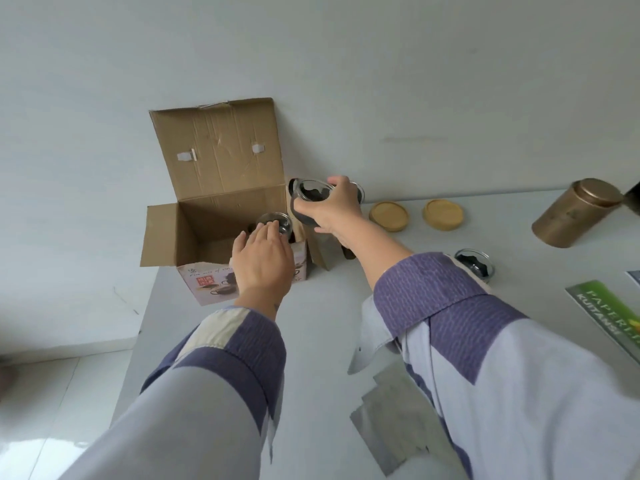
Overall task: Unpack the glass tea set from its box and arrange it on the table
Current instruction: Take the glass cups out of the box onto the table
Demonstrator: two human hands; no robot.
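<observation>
White wall and a pale grey table (329, 341) form the work area; an open cardboard box (207, 223) stands at the table's far left corner with its lid flap raised against the wall

Right hand (334, 209): fingers curled round a glass cup (306, 194) with dark contents, held above the table just right of the box. Left hand (263, 261): fingers extended, fairly straight, reaching over the box opening toward a second glass piece (275, 221) at the box rim; contact cannot be confirmed, and it grips nothing

Other set parts on the table: two wooden coasters (388, 216), a further glass cup (474, 263) near the right sleeve. A brass-coloured tin (575, 213) and a green leaflet (609, 313) lie to the right

Handling assessment: glass parts are probably light, rigid, smooth and fragile. Take each cup round its wall with all fingers, not by the rim edge, and set it down gently, apart from neighbouring glass
</observation>
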